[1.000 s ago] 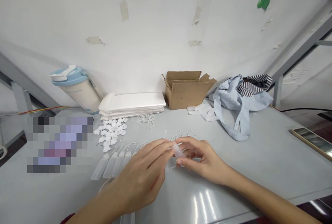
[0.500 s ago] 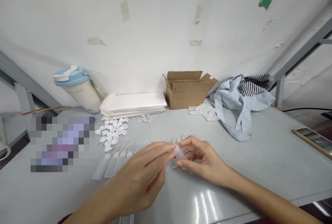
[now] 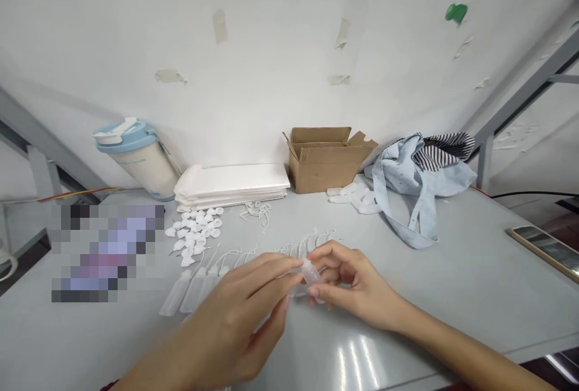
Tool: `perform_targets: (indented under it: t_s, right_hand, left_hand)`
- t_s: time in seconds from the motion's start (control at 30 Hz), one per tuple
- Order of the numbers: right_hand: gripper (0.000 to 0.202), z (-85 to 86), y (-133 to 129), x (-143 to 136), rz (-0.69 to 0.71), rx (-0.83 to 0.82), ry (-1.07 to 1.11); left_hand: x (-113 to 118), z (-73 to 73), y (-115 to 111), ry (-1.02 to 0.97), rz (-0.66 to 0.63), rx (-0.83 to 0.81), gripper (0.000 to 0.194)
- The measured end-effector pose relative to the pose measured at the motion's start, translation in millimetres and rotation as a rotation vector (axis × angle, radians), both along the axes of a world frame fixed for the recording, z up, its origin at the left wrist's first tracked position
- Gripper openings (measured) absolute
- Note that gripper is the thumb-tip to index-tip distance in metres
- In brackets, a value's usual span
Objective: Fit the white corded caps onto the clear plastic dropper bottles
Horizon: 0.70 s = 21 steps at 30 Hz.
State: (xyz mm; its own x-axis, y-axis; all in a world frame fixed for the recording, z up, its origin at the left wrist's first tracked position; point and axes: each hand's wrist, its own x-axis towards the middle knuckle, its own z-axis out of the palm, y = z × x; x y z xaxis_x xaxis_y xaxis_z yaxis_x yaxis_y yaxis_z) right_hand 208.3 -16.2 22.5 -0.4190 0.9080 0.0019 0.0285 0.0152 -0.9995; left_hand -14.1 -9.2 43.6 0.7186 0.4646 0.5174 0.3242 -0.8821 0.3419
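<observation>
Left hand [image 3: 239, 312] hides part of the bottle row [image 3: 195, 291] on the table [image 3: 456, 294]; left forearm [image 3: 167, 352] cut off at bottom edge. Small bottle [image 3: 311, 273] is between both hands, over the table, lower end partly behind right thumb [image 3: 326, 293]. Right hand [image 3: 355, 285] grips it, thumb and fingers curled. Left hand palm down, fingers extended to its neck; can't tell if pinching.

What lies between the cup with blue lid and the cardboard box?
In the head view, a stack of flat white packs lies between the cup and the box.
</observation>
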Motion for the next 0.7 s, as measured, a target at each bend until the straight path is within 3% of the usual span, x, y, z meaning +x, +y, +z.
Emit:
perform_targets:
  t_s: [0.3, 0.53, 0.7]
  right_hand:
    - [0.030, 0.1, 1.2, -1.3, -0.021, -0.096, 0.135]
    - [0.029, 3.3, -0.6, -2.2, -0.009, -0.106, 0.168]
    - [0.029, 1.9, -3.6, -3.5, 0.020, -0.100, 0.193]
  left_hand:
    - [1.4, 4.0, -1.9, -0.045, -0.035, -0.034, 0.037]
    - [2.1, 2.1, 1.5, -0.009, 0.072, -0.154, 0.037]
    - [2.7, 3.9, 1.1, 0.082, 0.084, -0.129, 0.032]
